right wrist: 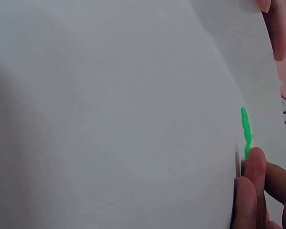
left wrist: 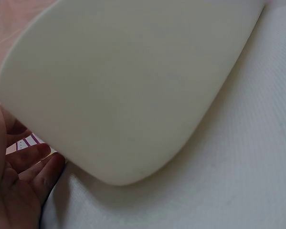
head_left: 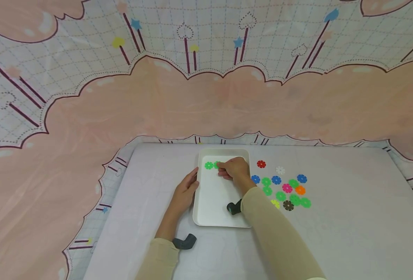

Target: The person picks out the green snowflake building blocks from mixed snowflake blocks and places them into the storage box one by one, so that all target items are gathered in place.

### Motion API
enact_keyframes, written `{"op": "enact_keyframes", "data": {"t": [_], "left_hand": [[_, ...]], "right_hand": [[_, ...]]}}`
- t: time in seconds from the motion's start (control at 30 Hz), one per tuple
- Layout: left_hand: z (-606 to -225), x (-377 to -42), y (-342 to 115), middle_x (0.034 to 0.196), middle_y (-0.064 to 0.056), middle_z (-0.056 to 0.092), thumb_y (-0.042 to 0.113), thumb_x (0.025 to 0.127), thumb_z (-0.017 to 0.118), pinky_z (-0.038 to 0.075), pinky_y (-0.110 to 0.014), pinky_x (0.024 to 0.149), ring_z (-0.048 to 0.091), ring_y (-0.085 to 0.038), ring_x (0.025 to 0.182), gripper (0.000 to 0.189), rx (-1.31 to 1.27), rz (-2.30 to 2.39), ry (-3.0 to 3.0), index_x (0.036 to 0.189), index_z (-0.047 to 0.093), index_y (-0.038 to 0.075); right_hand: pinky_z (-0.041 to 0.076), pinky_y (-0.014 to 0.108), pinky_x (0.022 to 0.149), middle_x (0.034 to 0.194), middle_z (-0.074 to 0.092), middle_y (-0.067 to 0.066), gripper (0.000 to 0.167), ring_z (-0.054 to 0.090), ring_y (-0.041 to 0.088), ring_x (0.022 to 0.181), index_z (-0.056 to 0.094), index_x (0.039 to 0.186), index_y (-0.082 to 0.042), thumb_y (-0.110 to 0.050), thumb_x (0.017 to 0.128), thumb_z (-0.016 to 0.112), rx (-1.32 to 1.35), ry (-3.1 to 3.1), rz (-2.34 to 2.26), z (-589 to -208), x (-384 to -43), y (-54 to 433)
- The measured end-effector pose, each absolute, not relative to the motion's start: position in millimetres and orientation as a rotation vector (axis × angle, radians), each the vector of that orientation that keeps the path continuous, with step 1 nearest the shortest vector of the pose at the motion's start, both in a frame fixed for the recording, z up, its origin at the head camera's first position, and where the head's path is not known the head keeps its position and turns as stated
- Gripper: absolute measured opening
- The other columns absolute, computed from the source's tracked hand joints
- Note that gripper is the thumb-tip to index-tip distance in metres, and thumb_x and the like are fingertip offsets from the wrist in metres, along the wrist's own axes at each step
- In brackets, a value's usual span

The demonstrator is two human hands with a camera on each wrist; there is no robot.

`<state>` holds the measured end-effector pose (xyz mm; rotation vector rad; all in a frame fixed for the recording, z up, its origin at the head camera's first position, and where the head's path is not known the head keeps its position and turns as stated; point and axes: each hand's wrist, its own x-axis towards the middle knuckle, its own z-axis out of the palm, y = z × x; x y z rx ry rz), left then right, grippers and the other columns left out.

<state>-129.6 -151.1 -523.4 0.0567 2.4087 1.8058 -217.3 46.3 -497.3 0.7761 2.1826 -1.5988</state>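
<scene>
A white rectangular tray [head_left: 211, 202] lies on the table. My left hand [head_left: 183, 196] touches the outside of its left edge, with fingertips [left wrist: 52, 169] against the wall in the left wrist view. Over the tray's far part, the thumb and fingers of my right hand [head_left: 236, 171] pinch a green snowflake disc [head_left: 217, 165], partly hidden by the fingertips. Directly left of it, another green snowflake disc [head_left: 208, 165] lies on the tray floor. In the right wrist view the green discs [right wrist: 246, 124] show nearly edge-on.
Right of the tray, loose snowflake discs are spread on the white table [head_left: 350, 217]: several green ones [head_left: 281, 196], several blue ones [head_left: 276, 180], plus red [head_left: 261, 164], white [head_left: 280, 170], pink [head_left: 287, 188], orange [head_left: 300, 190], yellow [head_left: 275, 203] and black [head_left: 288, 205].
</scene>
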Motion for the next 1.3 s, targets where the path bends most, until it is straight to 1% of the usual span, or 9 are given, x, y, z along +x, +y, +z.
{"op": "enact_keyframes", "data": {"t": [0.17, 0.43, 0.63, 0.83, 1.1, 1.3], "left_hand": [[-523.3, -129.6, -151.3, 0.156, -0.003, 0.05, 0.021, 0.107, 0.051, 0.044, -0.052, 0.115, 0.05, -0.028, 0.143, 0.052, 0.054, 1.808, 2.405, 0.157, 0.042, 0.025], [-521.8, -129.1, -150.7, 0.155, -0.004, 0.051, 0.021, 0.107, 0.051, 0.045, -0.053, 0.114, 0.051, -0.028, 0.142, 0.052, 0.046, 1.807, 2.403, 0.157, 0.041, 0.025], [-521.8, -128.9, -151.0, 0.156, -0.004, 0.05, 0.022, 0.107, 0.05, 0.044, -0.053, 0.115, 0.05, -0.028, 0.142, 0.051, 0.054, 1.801, 2.409, 0.157, 0.041, 0.025], [-522.1, -128.7, -151.2, 0.156, -0.003, 0.05, 0.022, 0.107, 0.05, 0.043, -0.052, 0.116, 0.049, -0.027, 0.143, 0.051, 0.054, 1.795, 2.418, 0.157, 0.041, 0.026], [-521.9, -127.8, -150.7, 0.155, -0.004, 0.051, 0.022, 0.107, 0.05, 0.044, -0.053, 0.115, 0.051, -0.028, 0.142, 0.051, 0.055, 1.801, 2.418, 0.157, 0.042, 0.027], [-521.8, -128.1, -150.8, 0.156, -0.007, 0.05, 0.02, 0.107, 0.05, 0.045, -0.054, 0.114, 0.05, -0.03, 0.142, 0.052, 0.074, 1.812, 2.411, 0.158, 0.041, 0.024]], "right_hand": [[0.058, 0.022, 0.055, 0.079, 0.077, 0.008, 0.036, 0.075, 0.016, 0.063, 0.061, 0.102, -0.007, -0.028, 0.085, 0.085, 0.8, 2.177, -1.574, -497.9, -218.3, 45.7], [0.058, 0.022, 0.054, 0.077, 0.076, 0.009, 0.034, 0.074, 0.017, 0.062, 0.063, 0.099, -0.007, -0.027, 0.084, 0.086, 0.803, 2.172, -1.546, -499.1, -220.5, 46.6], [0.058, 0.023, 0.054, 0.077, 0.076, 0.009, 0.035, 0.074, 0.017, 0.062, 0.062, 0.101, -0.007, -0.027, 0.084, 0.085, 0.806, 2.169, -1.544, -498.3, -220.1, 46.7], [0.057, 0.021, 0.054, 0.076, 0.075, 0.009, 0.035, 0.074, 0.017, 0.062, 0.061, 0.102, -0.007, -0.027, 0.085, 0.085, 0.806, 2.167, -1.534, -494.0, -218.3, 45.6], [0.056, 0.02, 0.054, 0.076, 0.075, 0.008, 0.034, 0.074, 0.016, 0.062, 0.061, 0.101, -0.007, -0.028, 0.085, 0.084, 0.807, 2.169, -1.524, -491.1, -216.2, 45.5], [0.057, 0.02, 0.055, 0.076, 0.075, 0.008, 0.036, 0.074, 0.017, 0.062, 0.06, 0.102, -0.007, -0.028, 0.085, 0.084, 0.809, 2.169, -1.512, -491.8, -216.9, 46.1]]}}
